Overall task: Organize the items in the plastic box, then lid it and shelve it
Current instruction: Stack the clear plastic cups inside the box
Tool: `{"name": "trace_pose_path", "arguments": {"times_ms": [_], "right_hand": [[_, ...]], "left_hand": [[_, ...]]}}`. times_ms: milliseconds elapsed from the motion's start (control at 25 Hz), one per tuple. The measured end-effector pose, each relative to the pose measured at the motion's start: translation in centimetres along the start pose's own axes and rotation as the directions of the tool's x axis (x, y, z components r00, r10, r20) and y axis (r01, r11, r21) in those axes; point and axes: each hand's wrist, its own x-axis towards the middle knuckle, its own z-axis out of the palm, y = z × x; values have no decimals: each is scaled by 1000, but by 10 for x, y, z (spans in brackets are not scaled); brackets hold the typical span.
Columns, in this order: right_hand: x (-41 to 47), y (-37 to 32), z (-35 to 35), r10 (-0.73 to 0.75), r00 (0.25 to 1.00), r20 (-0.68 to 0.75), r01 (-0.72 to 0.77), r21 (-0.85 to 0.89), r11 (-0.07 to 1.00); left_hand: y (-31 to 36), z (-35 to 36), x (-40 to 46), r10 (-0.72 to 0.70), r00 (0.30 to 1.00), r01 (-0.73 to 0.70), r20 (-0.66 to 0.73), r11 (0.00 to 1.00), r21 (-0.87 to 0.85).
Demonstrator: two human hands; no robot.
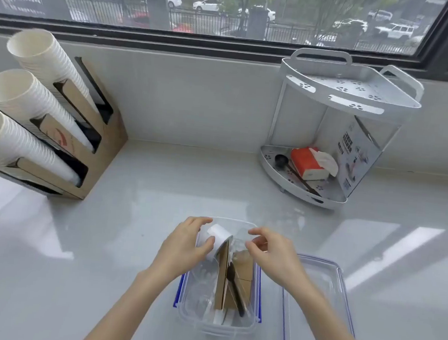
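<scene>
hands over your plastic box (258,295): left hand (184,243) pinches a white packet (218,235), right hand (270,251) pinches clear wrap (238,245).

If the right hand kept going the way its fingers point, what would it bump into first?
Probably the white paper strip that the left hand holds over the plastic box; the right hand points leftward at it, though depth is unclear.

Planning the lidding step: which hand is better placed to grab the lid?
Right, probably. The lid lies flat on the counter just right of the plastic box, beside the right hand. The left hand is pinching a white packet over the box's far-left side.
</scene>
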Motion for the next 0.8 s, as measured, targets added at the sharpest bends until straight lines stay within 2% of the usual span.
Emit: {"name": "trace_pose_path", "arguments": {"times_ms": [240, 480, 800], "right_hand": [[-2, 12, 17, 28, 999, 22, -28, 6, 1000], [8, 20, 26, 22, 997, -68, -27, -66, 997], [22, 20, 33, 17, 997, -74, -32, -199, 979]], "left_hand": [[-17, 18, -5, -22, 1000, 22, 6, 1000, 15], [-26, 25, -5, -28, 999, 22, 32, 987, 161], [-32, 34, -4, -16, 996, -17, 89, 934, 358]]}}
